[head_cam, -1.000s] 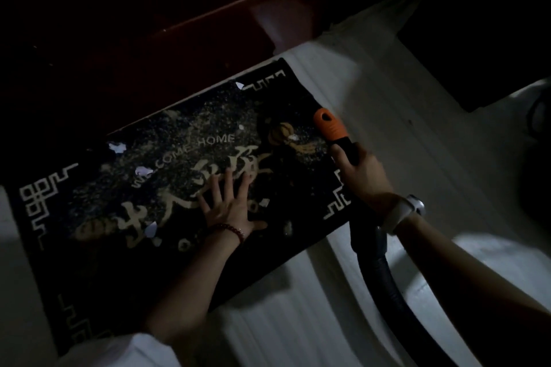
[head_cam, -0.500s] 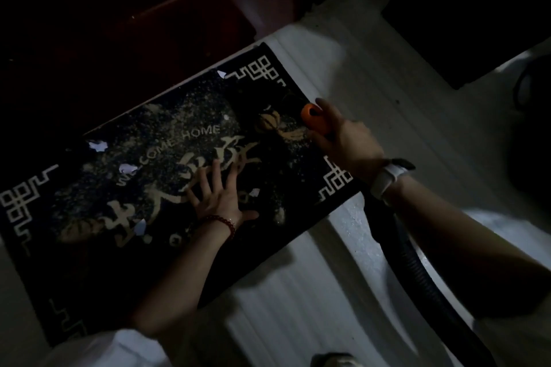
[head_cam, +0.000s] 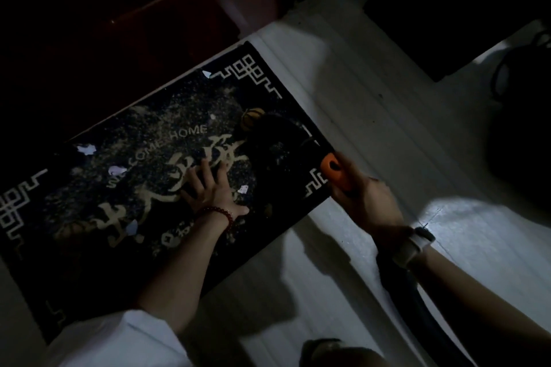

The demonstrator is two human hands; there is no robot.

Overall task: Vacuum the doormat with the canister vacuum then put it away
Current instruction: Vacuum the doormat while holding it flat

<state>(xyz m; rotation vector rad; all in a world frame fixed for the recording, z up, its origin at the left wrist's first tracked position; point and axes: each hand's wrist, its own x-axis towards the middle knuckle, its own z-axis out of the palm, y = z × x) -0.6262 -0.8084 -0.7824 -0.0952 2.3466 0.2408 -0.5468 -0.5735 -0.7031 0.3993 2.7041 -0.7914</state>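
Note:
A black doormat (head_cam: 89,253) with "WELCOME HOME" lettering and gold characters lies on the pale floor, strewn with grit and small paper scraps (head_cam: 86,148). My left hand (head_cam: 213,191) presses flat on the mat's middle, fingers spread. My right hand (head_cam: 368,202) grips the vacuum's orange nozzle (head_cam: 332,170) at the mat's right edge. A swept, darker patch (head_cam: 277,134) shows on the mat just above the nozzle. The black hose (head_cam: 417,301) trails down under my right forearm. The nozzle's mouth is hidden.
A dark red wooden door (head_cam: 155,15) runs along the mat's far edge. A dark rounded object, perhaps the canister (head_cam: 524,128), sits at the right. A dark mat or opening (head_cam: 447,9) lies at upper right. Pale floor (head_cam: 372,83) surrounds the mat.
My right hand has drawn the orange nozzle back toward the mat's right edge, leaving a cleaner dark patch. My left hand stays pressed on the mat.

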